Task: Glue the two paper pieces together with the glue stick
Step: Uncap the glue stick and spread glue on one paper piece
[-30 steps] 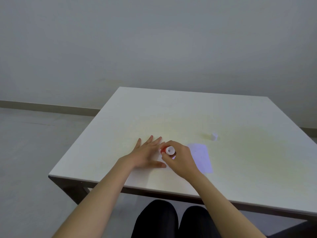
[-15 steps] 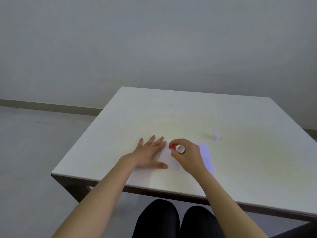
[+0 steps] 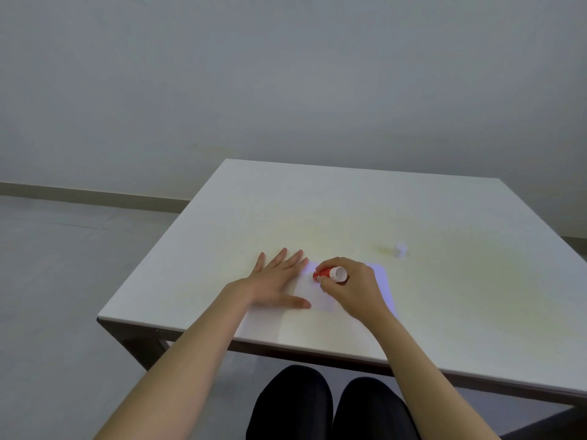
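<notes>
A white paper piece (image 3: pixel 313 295) lies flat on the white table (image 3: pixel 349 204) near its front edge. My left hand (image 3: pixel 276 281) presses flat on the paper's left side, fingers spread. My right hand (image 3: pixel 352 285) grips a red glue stick (image 3: pixel 328 274) with a white end, tilted with its tip down on the paper's far part. A pale lilac paper piece (image 3: pixel 382 281) lies just right of the white one, partly hidden under my right hand.
The small white cap (image 3: pixel 401 249) of the glue stick stands on the table to the right and beyond my right hand. The table's front edge runs close to my forearms. My dark-clad knees (image 3: pixel 327 408) show below it.
My right hand has carried the glue stick from beside my left fingertips away towards the paper's far right part. My left hand has stayed pressed on the paper.
</notes>
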Demonstrator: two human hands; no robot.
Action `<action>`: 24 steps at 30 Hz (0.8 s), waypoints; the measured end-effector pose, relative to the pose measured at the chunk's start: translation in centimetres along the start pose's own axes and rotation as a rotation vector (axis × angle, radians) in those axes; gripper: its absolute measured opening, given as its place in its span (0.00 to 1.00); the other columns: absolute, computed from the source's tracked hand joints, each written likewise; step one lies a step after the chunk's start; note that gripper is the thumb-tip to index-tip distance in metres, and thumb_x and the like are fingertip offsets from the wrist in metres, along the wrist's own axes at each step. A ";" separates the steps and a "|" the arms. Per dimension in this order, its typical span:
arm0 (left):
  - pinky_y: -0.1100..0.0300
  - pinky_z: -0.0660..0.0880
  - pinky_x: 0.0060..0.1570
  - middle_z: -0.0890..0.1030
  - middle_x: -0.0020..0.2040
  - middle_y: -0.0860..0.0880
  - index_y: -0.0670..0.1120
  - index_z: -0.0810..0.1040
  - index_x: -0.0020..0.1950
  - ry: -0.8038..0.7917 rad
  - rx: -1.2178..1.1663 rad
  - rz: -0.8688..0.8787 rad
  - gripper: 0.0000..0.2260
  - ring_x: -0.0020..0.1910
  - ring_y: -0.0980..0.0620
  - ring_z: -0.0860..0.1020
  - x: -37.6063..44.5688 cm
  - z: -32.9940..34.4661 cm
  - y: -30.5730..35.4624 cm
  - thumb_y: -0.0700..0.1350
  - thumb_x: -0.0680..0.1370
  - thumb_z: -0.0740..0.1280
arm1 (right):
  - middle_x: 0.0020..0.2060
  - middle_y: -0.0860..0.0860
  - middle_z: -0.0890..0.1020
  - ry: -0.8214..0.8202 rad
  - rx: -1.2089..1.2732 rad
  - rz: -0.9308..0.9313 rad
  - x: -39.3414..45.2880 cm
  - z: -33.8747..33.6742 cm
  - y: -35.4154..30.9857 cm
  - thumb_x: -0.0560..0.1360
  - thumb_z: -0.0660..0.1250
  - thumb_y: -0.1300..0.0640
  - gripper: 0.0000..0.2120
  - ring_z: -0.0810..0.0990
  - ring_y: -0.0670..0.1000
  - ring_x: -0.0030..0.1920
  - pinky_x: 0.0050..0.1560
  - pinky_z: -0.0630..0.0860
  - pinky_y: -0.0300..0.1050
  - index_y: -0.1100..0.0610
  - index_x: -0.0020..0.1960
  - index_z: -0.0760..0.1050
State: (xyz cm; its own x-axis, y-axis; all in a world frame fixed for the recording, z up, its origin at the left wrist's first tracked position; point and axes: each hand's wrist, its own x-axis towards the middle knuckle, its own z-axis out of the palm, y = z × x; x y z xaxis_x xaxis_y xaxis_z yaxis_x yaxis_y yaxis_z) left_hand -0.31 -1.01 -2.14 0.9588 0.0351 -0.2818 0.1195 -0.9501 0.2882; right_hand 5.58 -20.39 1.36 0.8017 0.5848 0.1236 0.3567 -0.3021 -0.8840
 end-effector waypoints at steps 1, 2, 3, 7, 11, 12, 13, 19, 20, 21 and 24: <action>0.42 0.30 0.71 0.36 0.78 0.58 0.56 0.38 0.77 0.004 0.005 -0.006 0.45 0.75 0.53 0.32 0.0 0.0 0.1 0.72 0.69 0.58 | 0.35 0.45 0.85 -0.063 0.017 -0.011 -0.3 0.0 -0.2 0.68 0.69 0.61 0.06 0.81 0.44 0.37 0.41 0.78 0.36 0.51 0.41 0.82; 0.42 0.31 0.71 0.36 0.78 0.58 0.56 0.39 0.77 0.010 0.012 -0.012 0.45 0.76 0.53 0.32 0.0 0.1 0.2 0.71 0.70 0.58 | 0.34 0.47 0.85 -0.119 0.027 -0.019 -0.6 0.0 -0.4 0.67 0.69 0.60 0.06 0.81 0.45 0.34 0.40 0.79 0.40 0.51 0.39 0.82; 0.41 0.32 0.71 0.37 0.78 0.58 0.56 0.39 0.77 0.014 0.018 -0.015 0.44 0.76 0.52 0.33 0.1 0.1 0.3 0.71 0.70 0.58 | 0.33 0.49 0.85 -0.162 0.040 -0.019 -0.7 -0.1 -0.5 0.67 0.68 0.60 0.05 0.82 0.45 0.33 0.38 0.79 0.43 0.51 0.38 0.81; 0.41 0.31 0.71 0.36 0.78 0.57 0.54 0.38 0.77 -0.021 0.010 -0.011 0.45 0.76 0.52 0.32 -0.1 -0.4 0.4 0.70 0.71 0.59 | 0.34 0.53 0.86 -0.123 0.138 0.073 0.1 -0.7 -0.3 0.67 0.69 0.60 0.04 0.83 0.49 0.32 0.40 0.82 0.47 0.56 0.41 0.82; 0.42 0.30 0.71 0.35 0.78 0.57 0.55 0.38 0.77 -0.028 -0.003 -0.010 0.45 0.76 0.52 0.32 -0.3 -0.5 0.5 0.69 0.71 0.60 | 0.37 0.55 0.85 0.033 0.097 0.106 0.5 -1.1 0.1 0.69 0.71 0.60 0.04 0.83 0.50 0.34 0.41 0.81 0.44 0.57 0.44 0.82; 0.42 0.30 0.71 0.35 0.78 0.57 0.55 0.38 0.77 -0.027 -0.004 -0.011 0.45 0.76 0.53 0.32 -0.3 -0.5 0.5 0.69 0.71 0.60 | 0.37 0.54 0.86 0.015 0.101 0.110 0.3 -1.2 0.1 0.69 0.71 0.60 0.03 0.83 0.50 0.34 0.40 0.81 0.43 0.56 0.43 0.82; 0.42 0.30 0.71 0.35 0.78 0.57 0.55 0.38 0.77 -0.027 -0.003 -0.013 0.45 0.76 0.53 0.32 -0.3 -0.4 0.5 0.70 0.71 0.60 | 0.36 0.53 0.86 -0.023 0.112 0.111 0.1 -1.3 0.0 0.68 0.70 0.61 0.03 0.83 0.49 0.32 0.39 0.81 0.41 0.56 0.42 0.82; 0.42 0.31 0.72 0.35 0.78 0.57 0.54 0.38 0.77 -0.024 0.013 -0.020 0.45 0.76 0.53 0.32 -0.2 -0.4 0.5 0.69 0.71 0.60 | 0.31 0.54 0.85 -0.089 0.180 0.102 -0.9 -1.8 0.1 0.67 0.66 0.65 0.05 0.81 0.50 0.30 0.33 0.79 0.40 0.60 0.39 0.81; 0.42 0.31 0.72 0.35 0.78 0.57 0.54 0.38 0.77 -0.024 0.015 -0.018 0.45 0.76 0.53 0.32 -0.2 -0.4 0.5 0.69 0.71 0.60 | 0.32 0.56 0.85 -0.041 0.199 0.122 -0.8 -1.8 0.2 0.67 0.66 0.65 0.05 0.81 0.50 0.30 0.34 0.79 0.41 0.61 0.40 0.81; 0.42 0.31 0.72 0.35 0.78 0.57 0.55 0.38 0.77 -0.023 0.015 -0.017 0.45 0.76 0.53 0.32 -0.3 -0.4 0.5 0.70 0.71 0.60 | 0.32 0.57 0.84 -0.001 0.208 0.142 -0.7 -1.9 0.3 0.67 0.67 0.65 0.05 0.81 0.50 0.30 0.34 0.79 0.41 0.61 0.41 0.81; 0.43 0.30 0.72 0.35 0.78 0.58 0.55 0.38 0.77 -0.022 0.008 -0.019 0.45 0.76 0.53 0.32 -0.2 -0.3 0.4 0.69 0.71 0.60 | 0.33 0.57 0.84 -0.012 0.186 0.146 -0.9 -2.0 0.4 0.67 0.67 0.64 0.05 0.81 0.50 0.30 0.34 0.79 0.42 0.59 0.40 0.81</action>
State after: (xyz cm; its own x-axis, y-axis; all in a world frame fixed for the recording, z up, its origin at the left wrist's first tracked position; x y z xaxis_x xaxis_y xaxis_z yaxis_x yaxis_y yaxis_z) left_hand -0.40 -1.32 -1.64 0.9507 0.0461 -0.3068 0.1351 -0.9518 0.2755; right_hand 5.95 -22.56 1.84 0.8325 0.5539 -0.0160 0.1419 -0.2410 -0.9601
